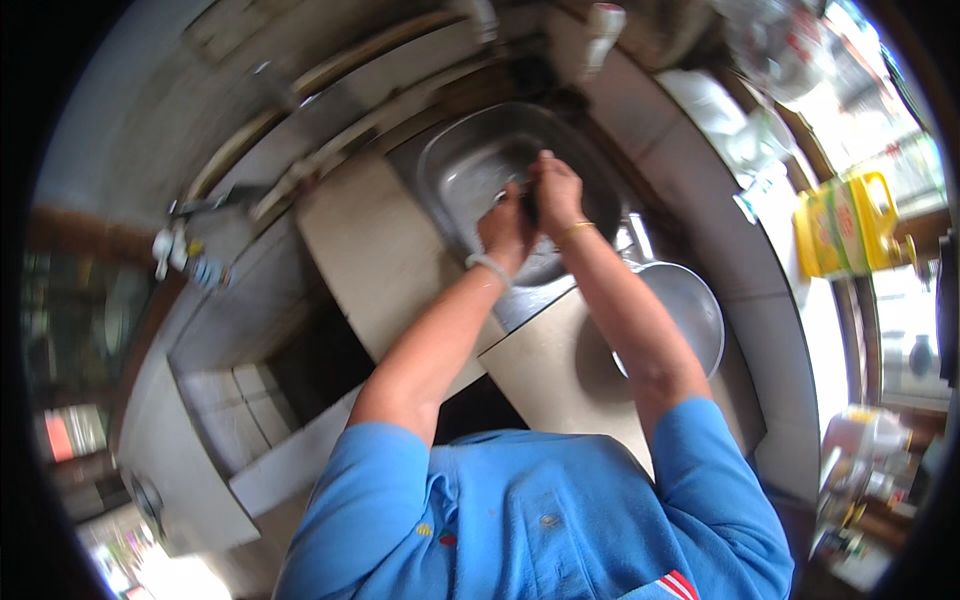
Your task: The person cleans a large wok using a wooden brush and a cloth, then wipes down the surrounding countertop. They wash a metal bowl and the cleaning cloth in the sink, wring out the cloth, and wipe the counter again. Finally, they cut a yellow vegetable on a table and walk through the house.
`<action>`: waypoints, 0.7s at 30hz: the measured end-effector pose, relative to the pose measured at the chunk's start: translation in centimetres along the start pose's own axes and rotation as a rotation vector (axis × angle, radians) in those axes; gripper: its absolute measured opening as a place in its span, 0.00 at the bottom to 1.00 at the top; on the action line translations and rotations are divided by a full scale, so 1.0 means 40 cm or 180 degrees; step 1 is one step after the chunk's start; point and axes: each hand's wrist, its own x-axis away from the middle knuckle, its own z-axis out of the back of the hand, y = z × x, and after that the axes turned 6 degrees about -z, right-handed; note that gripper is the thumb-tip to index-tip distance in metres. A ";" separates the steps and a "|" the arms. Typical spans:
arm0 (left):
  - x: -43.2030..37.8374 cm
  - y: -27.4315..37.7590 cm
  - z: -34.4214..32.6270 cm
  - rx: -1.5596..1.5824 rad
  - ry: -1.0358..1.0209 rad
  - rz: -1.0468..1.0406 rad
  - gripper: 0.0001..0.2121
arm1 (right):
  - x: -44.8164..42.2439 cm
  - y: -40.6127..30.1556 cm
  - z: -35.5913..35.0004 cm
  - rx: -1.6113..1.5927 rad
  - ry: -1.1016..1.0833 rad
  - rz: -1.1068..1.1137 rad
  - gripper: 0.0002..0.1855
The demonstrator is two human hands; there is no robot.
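Both hands are over a stainless steel sink basin (457,161). My left hand (508,229), with a pale bangle at the wrist, has its fingers bent inward. My right hand (559,196) is close beside it, a thin gold-coloured band around that wrist. Between the palms is a dark patch, too blurred to tell a held thing from shadow. Light glints on the wet-looking basin floor below. By my right forearm lies a round metal bowl (686,311), partly hidden by the arm.
Pale tiled counter slabs (390,232) border the sink, with a dark opening (319,360) beside the left one. A yellow plastic jug (847,225) stands on the ledge at right. A tap (172,251) with a blue-grey fitting projects at left. Plastic bags (780,52) are at upper right.
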 end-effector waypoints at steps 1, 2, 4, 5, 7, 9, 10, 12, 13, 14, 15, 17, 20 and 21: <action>0.015 -0.028 -0.029 0.0092 0.0245 -0.0002 0.19 | 0.011 -0.004 0.037 -0.0205 -0.0576 -0.0096 0.17; 0.031 0.016 -0.009 0.0236 0.0058 0.0302 0.20 | 0.011 -0.011 0.091 -0.0056 -0.0894 -0.0084 0.17; 0.058 0.024 -0.001 0.0599 0.0350 0.0633 0.22 | 0.073 -0.055 0.102 0.0887 -0.1350 -0.0241 0.23; 0.063 0.005 -0.022 0.0830 0.0743 0.0489 0.22 | 0.086 -0.055 0.105 0.0941 -0.1607 -0.0186 0.25; 0.096 0.033 0.032 0.1200 0.0628 0.0400 0.23 | 0.139 -0.094 0.121 0.0913 -0.1861 -0.0427 0.21; 0.127 0.059 0.076 0.1734 0.0586 0.0253 0.26 | 0.093 -0.086 0.158 0.0668 -0.1789 -0.0745 0.15; 0.137 0.050 0.069 0.1863 0.0697 0.0187 0.27 | 0.101 -0.101 0.168 0.0418 -0.1867 -0.0853 0.13; 0.157 0.055 0.092 0.2713 0.0247 0.0387 0.27 | 0.113 -0.093 0.182 -0.0229 -0.1824 -0.0790 0.14; 0.188 0.078 0.171 0.3887 -0.0451 0.0930 0.25 | 0.144 -0.115 0.187 -0.0350 -0.1903 -0.0804 0.15; 0.201 0.073 0.179 0.4287 -0.0571 0.1073 0.22 | 0.183 -0.131 0.186 -0.0315 -0.1941 -0.0540 0.16; 0.218 0.067 0.190 0.4698 -0.0670 0.1200 0.20 | 0.242 -0.155 0.167 -0.0267 -0.1995 -0.0261 0.17; 0.240 0.054 0.182 0.4654 -0.0337 0.0850 0.18 | 0.287 -0.167 0.177 -0.0033 -0.2076 0.0070 0.23; 0.267 0.037 0.194 0.4903 -0.0088 0.0500 0.16 | 0.396 -0.163 0.192 0.0142 -0.1893 0.0401 0.23; 0.284 0.034 0.203 0.5050 -0.0083 0.0409 0.15 | 0.427 -0.154 0.210 0.0196 -0.1835 0.0514 0.24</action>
